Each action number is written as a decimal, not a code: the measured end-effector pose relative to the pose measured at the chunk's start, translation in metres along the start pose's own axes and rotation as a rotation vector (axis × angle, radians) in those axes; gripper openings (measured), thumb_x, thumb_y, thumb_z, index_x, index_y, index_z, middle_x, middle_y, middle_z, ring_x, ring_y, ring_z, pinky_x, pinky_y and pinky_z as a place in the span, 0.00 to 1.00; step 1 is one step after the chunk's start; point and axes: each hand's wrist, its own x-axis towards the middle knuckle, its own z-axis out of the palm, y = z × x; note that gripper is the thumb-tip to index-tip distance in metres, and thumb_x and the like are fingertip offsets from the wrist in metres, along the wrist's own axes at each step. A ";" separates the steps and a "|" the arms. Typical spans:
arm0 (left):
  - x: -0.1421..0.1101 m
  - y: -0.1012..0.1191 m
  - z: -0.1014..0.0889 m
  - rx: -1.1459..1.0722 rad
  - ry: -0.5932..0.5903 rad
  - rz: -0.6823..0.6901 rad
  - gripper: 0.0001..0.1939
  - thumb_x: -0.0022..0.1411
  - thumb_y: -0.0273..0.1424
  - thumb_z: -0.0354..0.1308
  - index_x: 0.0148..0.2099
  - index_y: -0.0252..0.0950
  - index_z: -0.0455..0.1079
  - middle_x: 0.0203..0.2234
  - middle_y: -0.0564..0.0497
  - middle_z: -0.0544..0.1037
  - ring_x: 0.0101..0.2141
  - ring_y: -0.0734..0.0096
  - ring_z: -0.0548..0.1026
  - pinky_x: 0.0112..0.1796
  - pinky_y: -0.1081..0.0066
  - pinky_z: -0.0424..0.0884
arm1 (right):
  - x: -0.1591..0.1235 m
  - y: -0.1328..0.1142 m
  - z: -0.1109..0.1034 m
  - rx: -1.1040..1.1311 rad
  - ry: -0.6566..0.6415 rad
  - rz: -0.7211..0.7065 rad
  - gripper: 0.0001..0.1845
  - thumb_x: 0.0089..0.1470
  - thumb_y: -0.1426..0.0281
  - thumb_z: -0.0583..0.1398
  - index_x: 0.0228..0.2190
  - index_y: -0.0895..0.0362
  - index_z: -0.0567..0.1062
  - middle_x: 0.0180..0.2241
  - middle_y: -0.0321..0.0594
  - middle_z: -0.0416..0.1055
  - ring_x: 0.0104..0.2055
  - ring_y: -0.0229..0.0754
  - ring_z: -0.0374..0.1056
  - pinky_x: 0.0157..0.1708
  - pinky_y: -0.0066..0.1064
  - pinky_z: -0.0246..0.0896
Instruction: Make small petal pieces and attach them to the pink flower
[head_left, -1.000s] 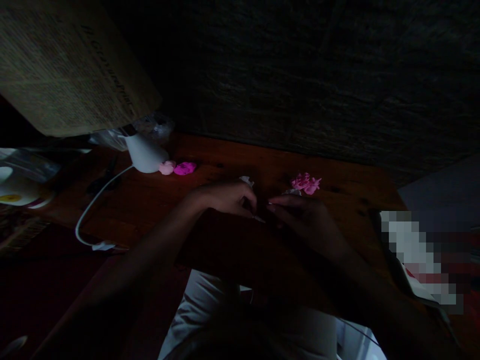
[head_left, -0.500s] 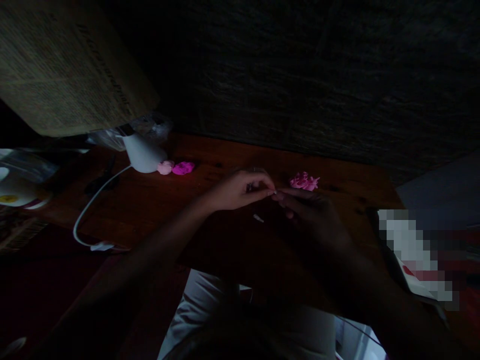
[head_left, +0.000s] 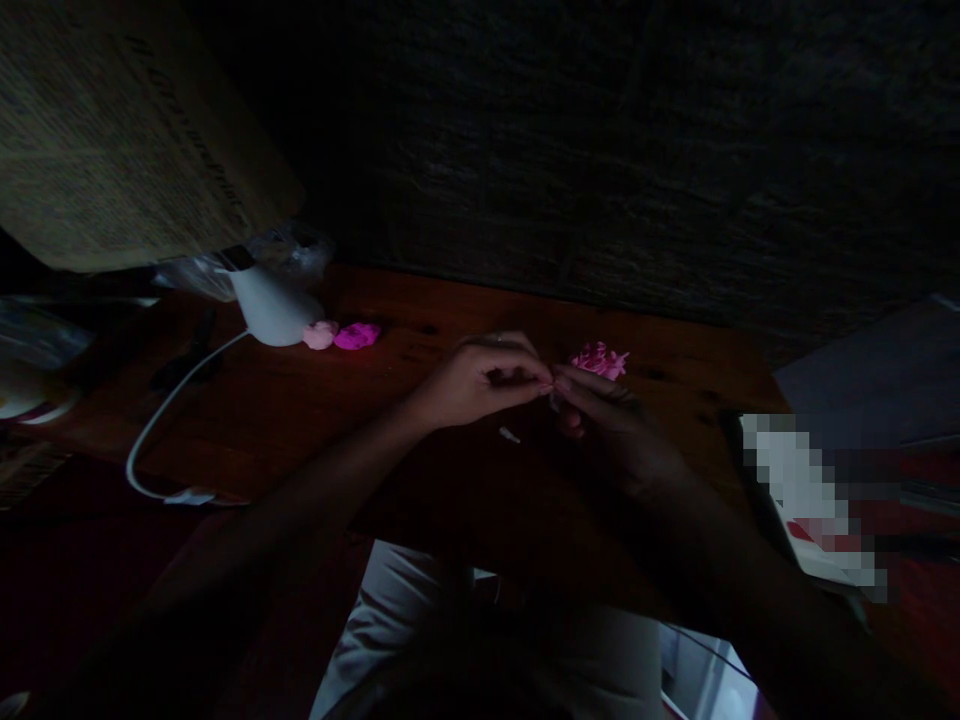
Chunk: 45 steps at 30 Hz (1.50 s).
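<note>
Your left hand [head_left: 480,382] and right hand [head_left: 619,425] meet, fingertips pinched on a tiny piece [head_left: 553,387] too dark to identify; nearer you, a pale scrap [head_left: 509,435] lies on the table [head_left: 675,400]; beyond your right fingers sits a frilly pink cluster [head_left: 602,360].

At the centre of the frame, where the fingertips of the left hand [head_left: 480,380] and the right hand [head_left: 619,425] meet, a pale speck [head_left: 555,400] is too small and shaded to be identified; by which hand it is gripped cannot be told. The lower edge of the pink petalled piece [head_left: 604,360] is covered by the right hand. The lampshade [head_left: 142,150] is cut off at upper left, its fine print unreadable. At right, a flat object [head_left: 806,490] is obscured by pixelation. At the left edge, a white container [head_left: 30,395] is cropped.
</note>
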 end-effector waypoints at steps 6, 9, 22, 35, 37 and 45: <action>-0.001 0.000 0.000 0.045 0.038 0.043 0.03 0.61 0.28 0.65 0.36 0.34 0.78 0.29 0.50 0.77 0.27 0.79 0.70 0.29 0.77 0.64 | -0.004 0.000 0.003 -0.065 -0.082 -0.100 0.12 0.46 0.61 0.72 0.32 0.53 0.83 0.19 0.27 0.61 0.22 0.31 0.54 0.21 0.25 0.52; -0.001 0.001 -0.001 0.022 0.030 0.024 0.05 0.59 0.30 0.68 0.37 0.34 0.77 0.30 0.51 0.77 0.26 0.80 0.70 0.29 0.78 0.65 | -0.004 -0.001 0.004 -0.063 -0.091 -0.122 0.12 0.46 0.60 0.72 0.32 0.54 0.83 0.19 0.28 0.59 0.22 0.31 0.52 0.21 0.25 0.49; -0.002 0.000 0.005 -0.053 0.063 0.034 0.09 0.58 0.31 0.69 0.39 0.33 0.76 0.28 0.52 0.77 0.26 0.81 0.70 0.27 0.79 0.65 | -0.005 0.001 0.001 -0.184 -0.097 -0.159 0.21 0.54 0.53 0.68 0.23 0.56 0.74 0.18 0.29 0.60 0.20 0.31 0.52 0.21 0.28 0.45; -0.002 -0.004 0.011 -0.072 0.112 0.041 0.09 0.57 0.31 0.70 0.39 0.32 0.77 0.32 0.50 0.79 0.27 0.81 0.72 0.28 0.79 0.66 | -0.004 0.001 -0.001 -0.247 -0.035 -0.151 0.20 0.53 0.53 0.68 0.23 0.56 0.76 0.19 0.31 0.64 0.22 0.32 0.55 0.23 0.29 0.46; -0.002 -0.006 0.011 -0.044 0.095 0.078 0.09 0.58 0.31 0.69 0.41 0.33 0.78 0.34 0.48 0.80 0.30 0.78 0.74 0.30 0.78 0.68 | -0.005 0.002 0.000 -0.243 -0.048 -0.143 0.23 0.54 0.51 0.66 0.21 0.56 0.75 0.18 0.32 0.64 0.21 0.32 0.55 0.23 0.29 0.48; -0.001 -0.010 0.002 0.041 0.008 0.174 0.04 0.61 0.27 0.66 0.40 0.35 0.80 0.38 0.46 0.81 0.40 0.71 0.80 0.40 0.73 0.75 | -0.004 0.001 0.000 -0.200 -0.104 -0.080 0.15 0.49 0.56 0.71 0.28 0.55 0.81 0.20 0.31 0.66 0.23 0.33 0.58 0.24 0.28 0.50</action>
